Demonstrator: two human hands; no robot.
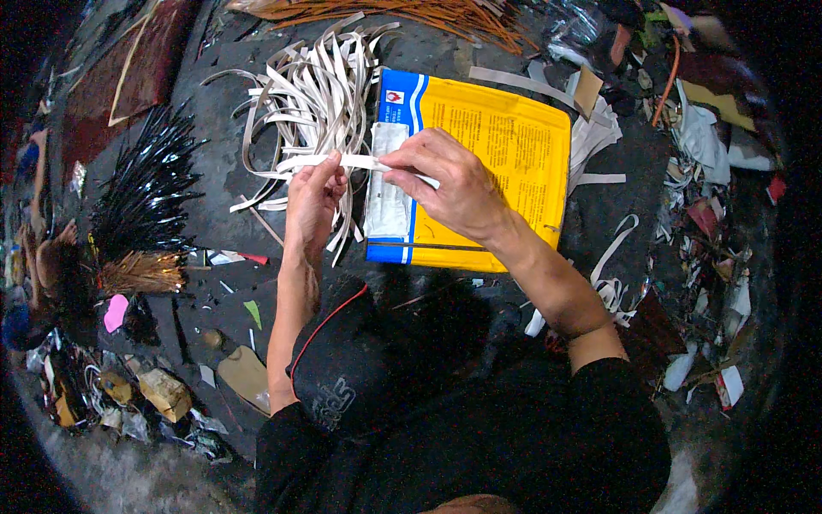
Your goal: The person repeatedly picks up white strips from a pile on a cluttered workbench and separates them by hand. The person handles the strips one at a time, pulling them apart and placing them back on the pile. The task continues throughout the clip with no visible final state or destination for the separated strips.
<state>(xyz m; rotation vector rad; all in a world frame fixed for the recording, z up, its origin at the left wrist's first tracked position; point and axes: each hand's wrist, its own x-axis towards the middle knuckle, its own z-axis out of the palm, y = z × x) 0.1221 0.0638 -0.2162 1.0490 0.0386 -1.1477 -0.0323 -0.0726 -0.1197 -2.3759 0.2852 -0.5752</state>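
Both hands pinch one pale strip.
I see my left hand (312, 201) and right hand (445, 184) gripping the strip (360, 161) between them, above the yellow bag (505, 146), beside the strip pile (312, 94).

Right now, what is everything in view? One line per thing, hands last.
paper strip: one, white, held between both hands
strip pile: many, white, top centre of floor
sack: one, yellow with blue edge, flat under right hand
spike bundle: one, black with straw-coloured base, left
orange sticks: many, top edge
scraps: many, mixed colours, right side
left hand: pinching strip
right hand: pinching strip
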